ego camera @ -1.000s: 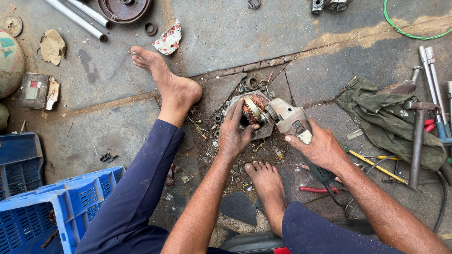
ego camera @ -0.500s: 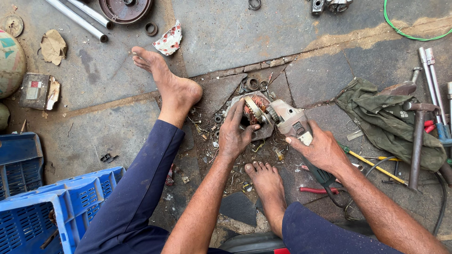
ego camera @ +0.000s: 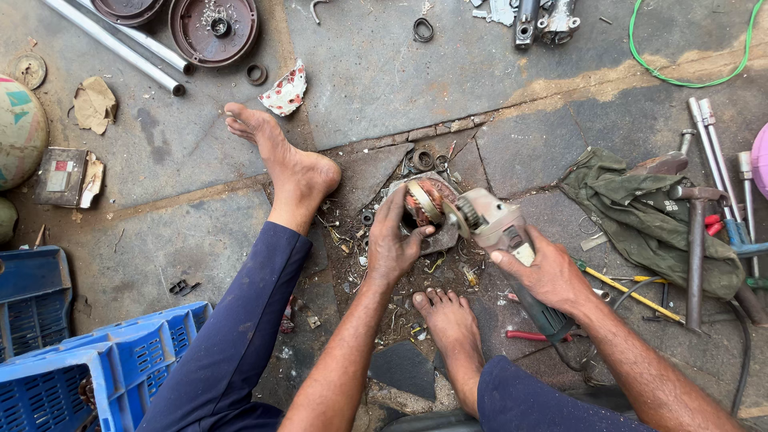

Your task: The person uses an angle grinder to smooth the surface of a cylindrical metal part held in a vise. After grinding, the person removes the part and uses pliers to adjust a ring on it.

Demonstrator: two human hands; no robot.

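I am looking down at a stone floor (ego camera: 384, 88) where the person is sitting with both bare feet out in front. My left hand (ego camera: 394, 240) is closing around a copper-wound motor armature (ego camera: 422, 202), fingers curled over its near side and thumb pressing against its end. My right hand (ego camera: 548, 276) is clamping tightly around the body of an angle grinder (ego camera: 500, 228), whose grey gear head is pointing toward the armature and sitting just beside it. Both are hovering low over the floor between the two feet, above a scatter of wire scraps and small metal rings. The left foot (ego camera: 288, 164) is stretching out to the upper left, while the right foot (ego camera: 450, 316) is resting just below the hands.

To the right, a crumpled green cloth (ego camera: 640, 220) is lying near a hammer (ego camera: 694, 256) and some metal rods. A yellow-handled screwdriver (ego camera: 620, 288) is lying just past the right wrist. A blue plastic crate (ego camera: 88, 376) is sitting at the lower left, and a rusty round disc (ego camera: 212, 28) is resting at the top.
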